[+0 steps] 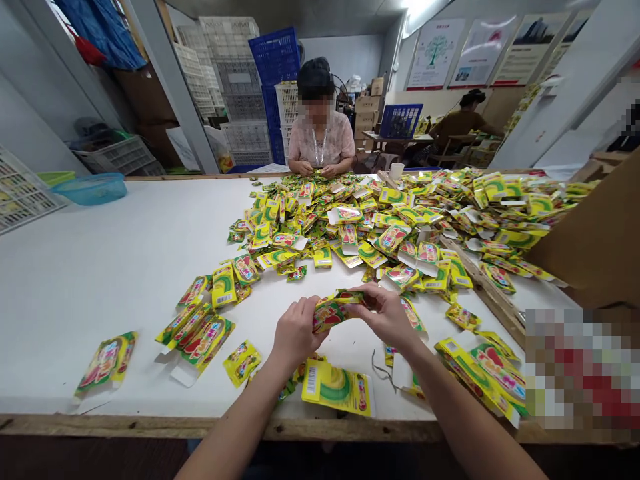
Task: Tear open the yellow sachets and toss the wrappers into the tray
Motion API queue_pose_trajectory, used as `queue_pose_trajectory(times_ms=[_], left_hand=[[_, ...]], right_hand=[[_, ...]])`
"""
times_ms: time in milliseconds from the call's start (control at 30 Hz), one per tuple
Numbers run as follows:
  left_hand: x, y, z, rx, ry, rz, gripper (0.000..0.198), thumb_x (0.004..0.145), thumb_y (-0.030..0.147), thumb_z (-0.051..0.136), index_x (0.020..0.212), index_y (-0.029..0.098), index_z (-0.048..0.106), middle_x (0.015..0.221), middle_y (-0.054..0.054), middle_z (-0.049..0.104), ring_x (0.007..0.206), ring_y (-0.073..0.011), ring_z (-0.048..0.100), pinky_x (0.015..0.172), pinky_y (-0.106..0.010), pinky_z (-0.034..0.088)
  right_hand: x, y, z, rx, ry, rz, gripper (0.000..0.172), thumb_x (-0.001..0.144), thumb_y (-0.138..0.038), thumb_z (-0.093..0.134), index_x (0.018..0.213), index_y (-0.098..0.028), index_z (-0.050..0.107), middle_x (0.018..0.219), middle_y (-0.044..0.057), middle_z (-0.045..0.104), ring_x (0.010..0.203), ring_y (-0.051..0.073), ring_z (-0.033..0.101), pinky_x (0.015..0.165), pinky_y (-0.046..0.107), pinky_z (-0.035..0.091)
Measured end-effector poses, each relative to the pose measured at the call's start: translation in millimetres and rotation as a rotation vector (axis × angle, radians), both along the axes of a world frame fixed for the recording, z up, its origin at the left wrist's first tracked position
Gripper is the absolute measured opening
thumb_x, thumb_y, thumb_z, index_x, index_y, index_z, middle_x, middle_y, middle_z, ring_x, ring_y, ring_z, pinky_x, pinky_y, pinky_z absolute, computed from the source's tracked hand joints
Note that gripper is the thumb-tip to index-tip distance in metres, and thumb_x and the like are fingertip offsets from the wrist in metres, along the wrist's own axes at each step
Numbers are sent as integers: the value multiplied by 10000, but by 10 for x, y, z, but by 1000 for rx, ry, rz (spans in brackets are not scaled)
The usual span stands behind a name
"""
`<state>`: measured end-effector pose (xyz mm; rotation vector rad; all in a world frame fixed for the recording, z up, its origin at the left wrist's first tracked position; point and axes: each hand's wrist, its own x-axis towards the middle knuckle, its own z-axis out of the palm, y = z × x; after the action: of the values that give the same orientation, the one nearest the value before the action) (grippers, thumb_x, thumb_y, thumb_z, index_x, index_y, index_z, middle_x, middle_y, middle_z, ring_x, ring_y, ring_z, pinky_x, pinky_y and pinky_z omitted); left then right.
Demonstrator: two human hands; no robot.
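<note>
Between my two hands, above the white tabletop, is a small yellow and green candy box (329, 314) with red and pink lettering. My left hand (299, 330) is closed around its left end. My right hand (387, 317) has its fingers pinched at the other end, on a shiny candy packet (353, 297) that sits at the box's end; how far it is inside is hidden. Below my hands lies a yellow box (337, 388) near the table's front edge. Left of it rests a small yellow packet (242, 363).
A big heap of candy boxes and packets (350, 220) covers the table's back and right. Several filled boxes (197, 333) stand at the left. A wooden strip (483, 287) runs along the right, by a cardboard box (590, 233). A person (321, 127) sits opposite; a blue basin (93, 189) stands far left.
</note>
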<state>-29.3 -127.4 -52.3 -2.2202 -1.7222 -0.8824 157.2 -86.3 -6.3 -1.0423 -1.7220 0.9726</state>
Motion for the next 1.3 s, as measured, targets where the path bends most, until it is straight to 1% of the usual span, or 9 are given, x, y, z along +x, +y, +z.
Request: queue_pose_trajectory(times_ms=[133, 333, 433, 600, 800, 933, 1000, 1133, 1300], left_hand=[[12, -15, -24, 50, -21, -37, 366, 705, 297, 629, 1030, 192, 498, 827, -26, 636, 698, -196, 601, 583, -289, 472], [68, -30, -5, 117, -204, -46, 394, 725, 333, 637, 1048, 185, 467, 893, -36, 644, 759, -175, 627, 631, -260, 488], [72, -55, 15, 147, -219, -22, 383, 738, 343, 629, 1046, 185, 464, 898, -36, 644, 767, -172, 627, 639, -256, 485], [34, -76, -13, 111, 69, -52, 351, 747, 283, 579, 1075, 188, 497, 806, -28, 641, 672, -189, 588, 558, -285, 443], [76, -56, -40, 53, -34, -23, 402, 745, 339, 592, 1102, 181, 493, 853, -54, 646, 719, -198, 611, 608, -294, 474], [128, -77, -12, 67, -180, -85, 388, 750, 368, 615, 1069, 183, 494, 873, -50, 650, 737, -180, 630, 635, -274, 496], [140, -84, 0, 58, -252, -96, 389, 738, 368, 630, 1054, 186, 493, 893, -46, 653, 764, -176, 638, 653, -267, 506], [115, -83, -10, 43, -316, -41, 368, 743, 343, 613, 1052, 187, 489, 938, -56, 653, 826, -191, 643, 697, -285, 517], [61, -79, -9, -20, -362, -74, 502, 705, 392, 645, 1123, 198, 447, 917, -44, 629, 767, -182, 632, 684, -302, 517]], right_hand=[[-4, 7, -63, -180, 78, 83, 274, 692, -389, 659, 862, -177, 692, 831, 70, 688, 729, 187, 623, 645, 315, 506], [-78, -147, -101, 206, 24, -170, 136, 765, -262, 616, 866, -209, 690, 784, 41, 652, 719, 157, 586, 643, 290, 471], [-110, -194, -76, 314, 29, -173, 108, 778, -212, 581, 829, -208, 676, 788, 33, 629, 755, 155, 582, 689, 288, 473], [-95, -129, -59, 104, -129, -86, 118, 736, -190, 570, 765, -197, 685, 688, 11, 624, 630, 129, 562, 592, 256, 457], [-201, -141, -174, -136, 300, -178, 282, 627, -361, 730, 822, -198, 610, 766, 20, 659, 678, 166, 629, 619, 301, 527], [-267, -206, -179, 71, 155, -298, 185, 681, -377, 703, 677, -207, 630, 647, 18, 633, 615, 157, 566, 625, 321, 488], [-278, -233, -164, 195, -9, -319, 151, 731, -368, 662, 672, -229, 673, 658, 40, 643, 721, 202, 572, 721, 379, 461], [-299, -263, -143, 186, -177, -203, 131, 722, -363, 668, 790, -262, 715, 777, 57, 677, 1001, 289, 539, 870, 467, 383], [-309, -222, -177, -49, -110, 48, 161, 739, -352, 633, 766, -208, 700, 747, 39, 690, 735, 199, 587, 736, 362, 451]])
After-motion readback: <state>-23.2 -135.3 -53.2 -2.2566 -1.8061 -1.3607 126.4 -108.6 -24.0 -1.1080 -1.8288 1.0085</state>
